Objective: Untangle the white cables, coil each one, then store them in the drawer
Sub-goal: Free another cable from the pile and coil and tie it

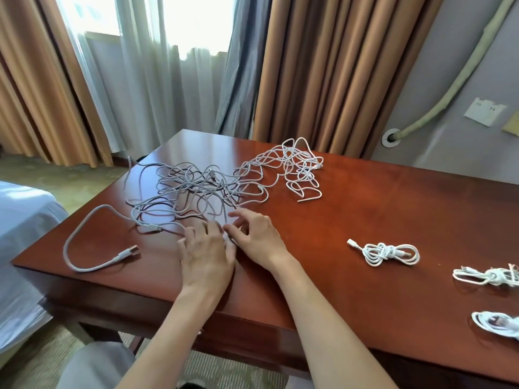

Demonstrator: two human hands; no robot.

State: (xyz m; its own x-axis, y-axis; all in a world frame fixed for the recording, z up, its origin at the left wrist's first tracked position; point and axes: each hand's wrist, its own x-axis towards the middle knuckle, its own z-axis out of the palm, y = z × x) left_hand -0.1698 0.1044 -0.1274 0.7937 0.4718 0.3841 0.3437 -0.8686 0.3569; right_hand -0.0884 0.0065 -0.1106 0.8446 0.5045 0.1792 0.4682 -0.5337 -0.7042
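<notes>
the hands meet at the near edge of the tangle, low over the bench (351,209). the left hand (206,256) lies palm down with its fingers spread and loosely bent, their tips among the nearest strands; whether any strand is actually caught under them cannot be told. the right hand (257,234) sits just beside it, touching or nearly so, with thumb and forefinger drawn close together right where a strand runs between the two hands; it looks like a pinch on that strand, though the blur there leaves it unsure.

the tangle of white cables (202,189) sprawls across the far left part of the reddish-brown wooden top, and a second, looser knot (297,167) trails off it toward the far edge. one cable end (84,242) loops out from the mass to the near left corner, its plug lying flat on the wood.

well apart to the right lie three coiled bundles: one (389,254) alone in the middle right, another (488,276) at the right frame edge, and a third (497,325) nearer, cut off by the frame.

behind the bench hang tan curtains (331,74) and sheer white ones (157,74) over a bright window. a bed (19,220) with pale sheets stands at the left.
</notes>
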